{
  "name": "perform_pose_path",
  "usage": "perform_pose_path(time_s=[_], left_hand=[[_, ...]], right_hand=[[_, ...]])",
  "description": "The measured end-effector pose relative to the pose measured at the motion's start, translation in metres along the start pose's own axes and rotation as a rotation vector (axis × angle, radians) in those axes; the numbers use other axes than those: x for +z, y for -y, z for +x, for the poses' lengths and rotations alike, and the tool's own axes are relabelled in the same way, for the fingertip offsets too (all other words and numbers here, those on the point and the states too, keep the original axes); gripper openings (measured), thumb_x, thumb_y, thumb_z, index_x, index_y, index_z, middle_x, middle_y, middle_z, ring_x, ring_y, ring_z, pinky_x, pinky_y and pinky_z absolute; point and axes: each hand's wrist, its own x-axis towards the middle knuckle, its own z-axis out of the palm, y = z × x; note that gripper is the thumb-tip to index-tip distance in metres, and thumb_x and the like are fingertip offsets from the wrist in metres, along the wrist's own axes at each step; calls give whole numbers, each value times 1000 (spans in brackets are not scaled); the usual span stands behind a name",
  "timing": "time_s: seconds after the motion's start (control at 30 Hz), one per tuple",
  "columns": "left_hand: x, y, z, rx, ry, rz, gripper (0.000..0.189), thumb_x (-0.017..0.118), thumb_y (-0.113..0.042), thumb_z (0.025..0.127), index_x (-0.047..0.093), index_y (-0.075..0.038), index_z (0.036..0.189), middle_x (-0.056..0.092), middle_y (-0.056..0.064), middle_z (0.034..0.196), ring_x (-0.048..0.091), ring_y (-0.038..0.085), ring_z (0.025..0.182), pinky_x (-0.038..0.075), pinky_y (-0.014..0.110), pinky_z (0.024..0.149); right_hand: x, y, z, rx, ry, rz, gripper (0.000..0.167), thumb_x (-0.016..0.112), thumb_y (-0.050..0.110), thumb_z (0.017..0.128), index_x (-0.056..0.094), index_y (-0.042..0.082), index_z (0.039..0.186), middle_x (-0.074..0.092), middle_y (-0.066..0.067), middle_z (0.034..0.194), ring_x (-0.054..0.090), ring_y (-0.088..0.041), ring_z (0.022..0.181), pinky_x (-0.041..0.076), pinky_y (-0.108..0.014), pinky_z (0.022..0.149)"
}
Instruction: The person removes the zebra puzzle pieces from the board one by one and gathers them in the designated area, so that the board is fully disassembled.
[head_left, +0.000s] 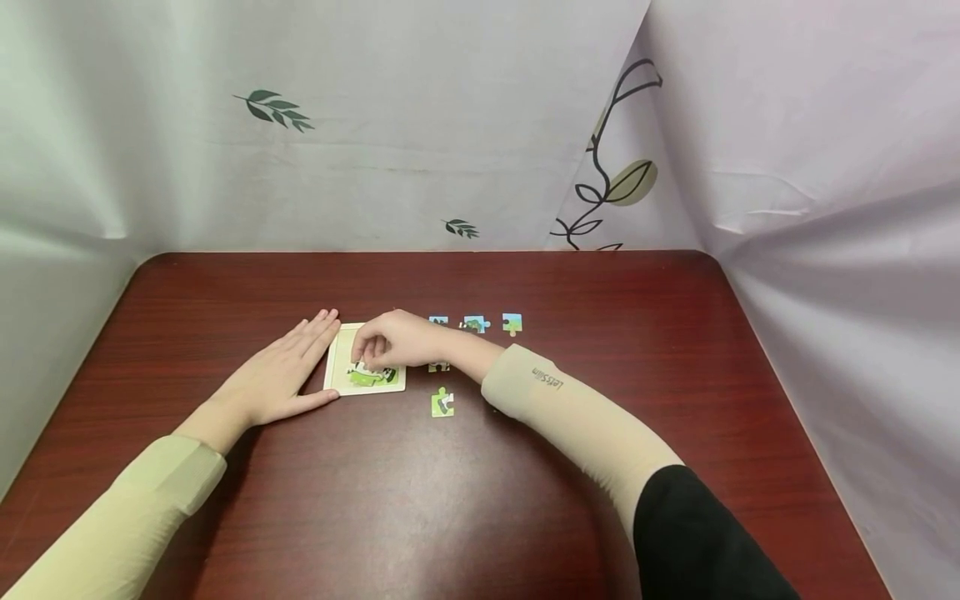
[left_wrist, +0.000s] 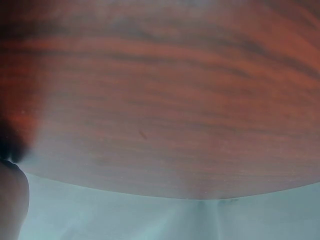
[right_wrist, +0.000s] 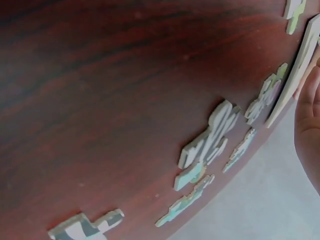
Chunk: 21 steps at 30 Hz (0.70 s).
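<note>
A small pale puzzle tray (head_left: 364,392) lies on the table, with green and black-and-white panda puzzle pieces (head_left: 372,377) in its lower part. My left hand (head_left: 281,367) lies flat, fingers extended, its fingertips and thumb against the tray's left edge. Over the tray, my right hand (head_left: 399,337) has its fingers curled down and its fingertips at a puzzle piece (head_left: 358,365) inside the frame. The hand covers much of the tray's upper part. In the right wrist view, the fingers (right_wrist: 309,107) appear beside the tray's edge (right_wrist: 295,75).
Right of the tray lie several loose puzzle pieces: a green one (head_left: 442,402) nearest, blue-and-green ones (head_left: 512,323) farther back, and one partly under the right wrist (head_left: 438,367). The dark red wooden table (head_left: 360,492) ends at a pale curtain (head_left: 375,167).
</note>
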Motion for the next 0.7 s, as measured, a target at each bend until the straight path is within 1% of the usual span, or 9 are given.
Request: perform_pose_path(time_s=[0.27, 0.53, 0.7], left_hand=[[1, -1, 0, 5, -7, 0, 101, 69, -52, 97, 23, 5, 166, 24, 25, 174, 20, 35, 166, -6, 20, 135], [0, 0, 0, 5, -11, 6, 101, 69, -52, 97, 23, 5, 166, 25, 25, 174, 21, 36, 165, -5, 20, 135], [0, 1, 0, 5, -10, 16, 102, 69, -53, 97, 23, 5, 166, 25, 25, 174, 22, 36, 165, -6, 20, 135]], right_hand=[[-6, 6, -6, -17, 22, 15, 14, 70, 6, 100, 78, 6, 113, 79, -8, 104, 71, -12, 92, 54, -11, 84], [-17, 9, -22, -22, 64, -8, 15, 68, 6, 102, 78, 6, 112, 79, -6, 103, 70, -11, 91, 55, -11, 84], [-23, 10, -36, 0, 89, -25, 15, 68, 5, 101, 79, 6, 111, 79, -6, 101, 70, -11, 90, 56, -13, 84]])
